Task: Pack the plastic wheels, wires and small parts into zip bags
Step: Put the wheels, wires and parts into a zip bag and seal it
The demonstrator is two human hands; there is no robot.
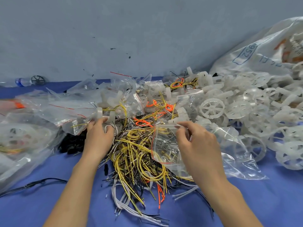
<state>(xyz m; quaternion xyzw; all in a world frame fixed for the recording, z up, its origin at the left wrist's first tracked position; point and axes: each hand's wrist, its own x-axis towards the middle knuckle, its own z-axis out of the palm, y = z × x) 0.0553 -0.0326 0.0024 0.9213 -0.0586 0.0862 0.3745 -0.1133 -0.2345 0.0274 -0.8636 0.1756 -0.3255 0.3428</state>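
Note:
A tangle of yellow, black, white and orange wires (137, 154) lies in the middle of the blue table (246, 202). My right hand (195, 141) pinches the top edge of a clear zip bag (164, 145) with a red seal line, held just above the wires. My left hand (98, 135) reaches into the far left side of the pile, fingers curled around a white wire loop (107, 126) beside white plastic parts (105, 113). White plastic wheels (212, 108) are heaped on the right.
Filled and empty zip bags (54, 110) pile up at left and behind the wires. A large white sack (255, 53) spills wheels at far right. A water bottle (23, 81) and a black wheel (38, 80) lie by the grey wall.

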